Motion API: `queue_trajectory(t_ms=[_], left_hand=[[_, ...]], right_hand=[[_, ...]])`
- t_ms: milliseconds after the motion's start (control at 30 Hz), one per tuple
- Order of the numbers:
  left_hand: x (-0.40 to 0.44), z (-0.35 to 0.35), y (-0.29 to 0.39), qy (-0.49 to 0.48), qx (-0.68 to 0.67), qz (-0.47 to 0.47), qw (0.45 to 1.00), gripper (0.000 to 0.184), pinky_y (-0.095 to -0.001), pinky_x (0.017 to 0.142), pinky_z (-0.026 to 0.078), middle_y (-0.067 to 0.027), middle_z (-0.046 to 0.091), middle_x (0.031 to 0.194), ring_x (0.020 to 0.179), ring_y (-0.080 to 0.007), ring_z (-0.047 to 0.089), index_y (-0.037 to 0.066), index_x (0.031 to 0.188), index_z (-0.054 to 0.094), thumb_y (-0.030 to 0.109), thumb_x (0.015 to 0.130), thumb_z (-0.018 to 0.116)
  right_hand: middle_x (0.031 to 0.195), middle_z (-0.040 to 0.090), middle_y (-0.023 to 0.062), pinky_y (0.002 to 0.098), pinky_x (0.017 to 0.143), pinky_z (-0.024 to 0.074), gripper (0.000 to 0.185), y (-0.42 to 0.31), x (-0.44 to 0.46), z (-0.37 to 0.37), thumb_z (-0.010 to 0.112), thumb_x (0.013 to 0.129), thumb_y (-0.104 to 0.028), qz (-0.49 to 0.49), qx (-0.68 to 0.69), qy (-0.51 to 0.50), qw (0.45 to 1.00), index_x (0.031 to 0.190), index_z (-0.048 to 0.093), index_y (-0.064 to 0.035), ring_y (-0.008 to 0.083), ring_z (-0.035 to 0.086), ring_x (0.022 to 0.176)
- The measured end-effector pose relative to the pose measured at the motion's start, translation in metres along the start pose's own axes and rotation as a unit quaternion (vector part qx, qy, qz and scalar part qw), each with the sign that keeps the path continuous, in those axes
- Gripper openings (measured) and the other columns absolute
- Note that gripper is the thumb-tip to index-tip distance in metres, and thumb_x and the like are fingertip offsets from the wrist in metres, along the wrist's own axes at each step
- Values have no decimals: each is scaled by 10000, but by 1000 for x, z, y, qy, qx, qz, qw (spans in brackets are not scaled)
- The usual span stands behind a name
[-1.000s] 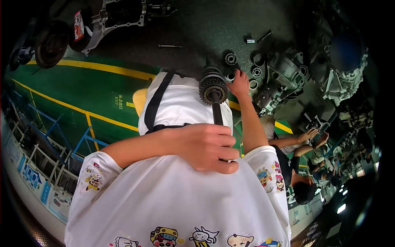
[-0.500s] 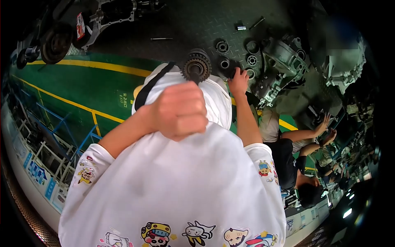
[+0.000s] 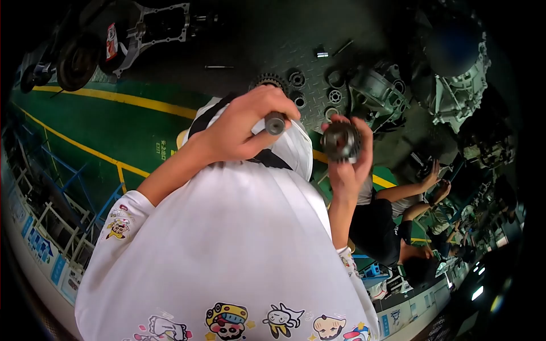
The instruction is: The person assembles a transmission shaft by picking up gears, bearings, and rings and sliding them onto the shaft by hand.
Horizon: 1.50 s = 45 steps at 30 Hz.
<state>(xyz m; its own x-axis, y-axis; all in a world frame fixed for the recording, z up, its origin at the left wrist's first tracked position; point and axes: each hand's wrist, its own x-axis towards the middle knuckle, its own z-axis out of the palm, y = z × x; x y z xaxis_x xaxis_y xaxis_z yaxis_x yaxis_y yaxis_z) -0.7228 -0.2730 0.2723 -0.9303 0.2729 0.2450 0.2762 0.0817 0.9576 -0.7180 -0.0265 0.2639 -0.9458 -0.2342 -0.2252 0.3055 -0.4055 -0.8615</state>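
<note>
My left hand (image 3: 244, 122) is closed around a gear shaft. The bare round end of the gear shaft (image 3: 275, 123) points up at me, and its toothed gears (image 3: 269, 81) show beyond my knuckles. To the right, my right hand (image 3: 357, 156) grips a dark metal gear (image 3: 341, 141) with a hole through its middle, held up and apart from the shaft. Motion blurs this gear slightly. On the dark work surface past my hands lie a toothed ring (image 3: 296, 78), a smaller ring (image 3: 298, 100) and a bearing (image 3: 334, 96).
An open gearbox housing (image 3: 380, 88) stands beyond my right hand, with a larger housing (image 3: 463, 94) farther right. A metal rod (image 3: 219, 67) and a socket (image 3: 322, 54) lie on the surface. A co-worker (image 3: 378, 227) sits close on my right.
My right hand has come back from the surface with a gear in it. My left hand has tilted the shaft, so its end now faces up at me.
</note>
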Motion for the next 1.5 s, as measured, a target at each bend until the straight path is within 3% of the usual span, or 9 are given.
queue_trajectory(t_ms=[300, 600, 767, 867, 967, 1033, 1167, 1400, 1500], left_hand=[[11, -4, 4, -29, -24, -31, 999, 377, -375, 791, 457, -92, 639, 915, 850, -267, 593, 36, 1090, 632, -69, 728, 632], [-4, -15, 7, -45, -120, -119, 985, 822, -429, 1093, 460, -134, 546, 1413, 1224, -303, 605, 54, 1484, 365, -65, 725, 660], [-11, -15, 5, -40, -100, -81, 991, 717, -404, 1006, 494, -152, 622, 1242, 1172, -329, 615, 46, 1386, 496, -93, 695, 628], [-10, -12, 6, -43, -36, -21, 998, 538, -386, 883, 535, -155, 628, 1166, 1056, -338, 635, 46, 1209, 620, -91, 689, 649], [-13, -13, 9, -61, 37, -4, 997, 540, -388, 875, 542, -146, 628, 1166, 1028, -338, 641, 49, 1197, 619, -83, 676, 669], [-16, -13, 11, -55, 66, 4, 996, 544, -398, 864, 548, -135, 634, 1121, 1009, -339, 645, 59, 1174, 627, -82, 650, 670], [-23, -9, 9, -41, 108, 37, 993, 533, -399, 793, 538, -119, 627, 1039, 935, -331, 633, 74, 1125, 632, -68, 613, 679], [-29, 3, 15, -41, 130, 38, 990, 473, -387, 689, 498, -105, 605, 898, 777, -318, 598, 82, 1007, 582, -63, 557, 612], [-30, 6, 16, -29, 130, 32, 991, 462, -382, 686, 499, -104, 605, 858, 757, -320, 597, 78, 985, 559, -75, 550, 590]], right_hand=[[1214, 630, 290, 441, 905, 514, 773, -53, 17, 76, 917, 607, -106, -276, -368, -123, 880, 1283, 582, 61, 389, 635, 1093], [1288, 628, 215, 399, 993, 483, 852, -51, 21, 101, 864, 618, 12, -207, -511, -143, 822, 1396, 517, 26, 306, 606, 1164], [1319, 603, 229, 423, 989, 484, 876, -54, 14, 87, 918, 666, -146, -247, -503, -162, 812, 1414, 493, 15, 326, 595, 1168], [1432, 492, 208, 426, 1007, 482, 1001, -43, -19, 74, 873, 779, -421, -206, -271, 36, 939, 1513, 333, -7, 305, 572, 1189], [1396, 536, 175, 359, 1034, 452, 793, -24, -7, 40, 823, 830, -176, -109, -250, 146, 951, 1476, 401, 7, 249, 559, 1220], [1314, 589, 152, 343, 1017, 461, 681, 26, -2, -23, 799, 836, -107, 31, -358, 149, 921, 1427, 471, -18, 246, 575, 1189], [1200, 608, 205, 452, 1002, 456, 621, 152, 0, -122, 817, 739, -119, 29, -647, 79, 758, 1288, 548, -13, 406, 567, 1117], [1331, 554, 158, 475, 1018, 445, 693, 266, -3, -168, 811, 745, -170, 116, -654, 79, 743, 1349, 488, -59, 411, 518, 1200], [1389, 514, 132, 474, 1040, 428, 704, 272, 6, -160, 800, 763, -194, -17, -691, 91, 717, 1382, 479, -90, 374, 480, 1273]])
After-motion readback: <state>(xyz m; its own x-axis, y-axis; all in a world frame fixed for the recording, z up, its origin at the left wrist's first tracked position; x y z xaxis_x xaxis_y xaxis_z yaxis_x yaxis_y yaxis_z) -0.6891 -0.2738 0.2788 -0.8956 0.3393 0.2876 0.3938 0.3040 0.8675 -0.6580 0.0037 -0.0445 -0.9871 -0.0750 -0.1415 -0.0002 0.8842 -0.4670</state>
